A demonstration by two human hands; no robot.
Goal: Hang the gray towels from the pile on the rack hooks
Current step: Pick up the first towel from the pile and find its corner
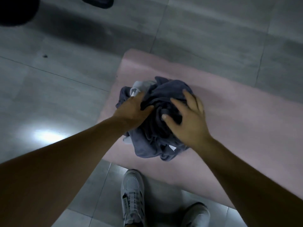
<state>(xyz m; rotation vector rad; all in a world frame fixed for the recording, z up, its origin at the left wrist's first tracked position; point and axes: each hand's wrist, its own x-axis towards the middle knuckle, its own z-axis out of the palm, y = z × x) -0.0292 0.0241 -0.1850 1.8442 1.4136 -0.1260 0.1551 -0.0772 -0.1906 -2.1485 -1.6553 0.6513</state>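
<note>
On pink mat (237, 115), crumpled gray towels (155, 138); left hand (132, 110), right hand (190, 118), fingers (176, 104) curled gripping folds

The left hand (132, 110) has its fingertips buried in the pile of towels (152, 141), so its grip cannot be told. A pale towel (141, 85) is mostly covered by darker ones. What looks like a white tag (172, 147) is too small to read. The pink mat (229, 104) runs off the right edge. Both shoes (132, 197) are cut at the bottom edge, and a dark shape (16, 10) at the top left corner is too dim to identify.
</note>
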